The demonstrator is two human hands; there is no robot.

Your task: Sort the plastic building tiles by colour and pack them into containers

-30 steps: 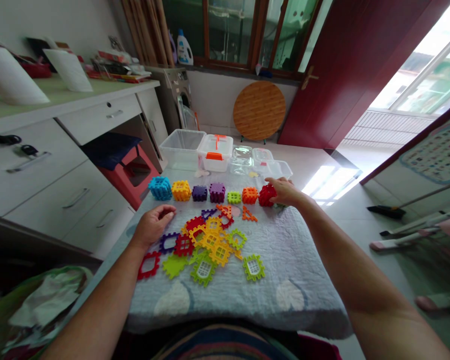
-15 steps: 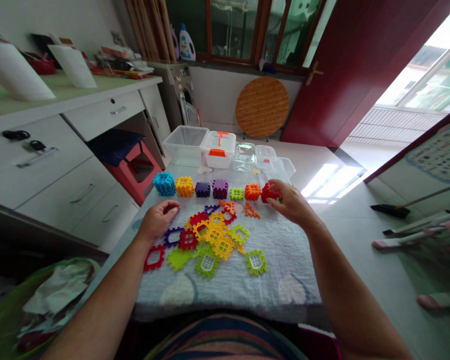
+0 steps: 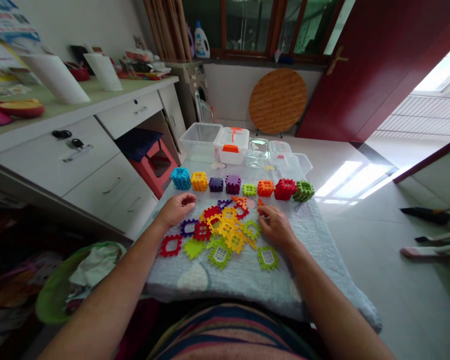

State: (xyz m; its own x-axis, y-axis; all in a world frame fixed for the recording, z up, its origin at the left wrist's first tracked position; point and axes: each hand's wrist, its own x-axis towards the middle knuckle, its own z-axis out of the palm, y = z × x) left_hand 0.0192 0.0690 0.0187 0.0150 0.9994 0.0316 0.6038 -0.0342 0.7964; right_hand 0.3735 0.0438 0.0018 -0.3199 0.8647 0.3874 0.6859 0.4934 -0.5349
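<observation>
My left hand (image 3: 177, 209) rests at the left of the cloth, its fingers curled together with nothing visible in them. My right hand (image 3: 278, 226) bends its fingers down over an orange triangular building piece (image 3: 260, 202); only a corner of that piece shows. Between the hands lies a loose pile of notched plastic building pieces: yellow pieces (image 3: 235, 241), a red window piece (image 3: 202, 231), a purple frame (image 3: 189, 227) and green pieces (image 3: 220, 254). Apart from the pile, a green window piece (image 3: 268, 258) lies near my right wrist. Another orange triangle (image 3: 240, 202) touches the pile's far edge.
Behind the pile stands a row of stacks by colour, from a blue stack (image 3: 180, 178) to a red stack (image 3: 285, 189) and a dark green stack (image 3: 303, 191). Farther back are an open clear bin (image 3: 200, 145), a lidded box (image 3: 231, 148) and smaller clear containers (image 3: 258, 152).
My right hand has left the red stack and come nearer, over the orange triangle. A dark green stack now shows right of the red one. My left hand remains curled; the view has shifted.
</observation>
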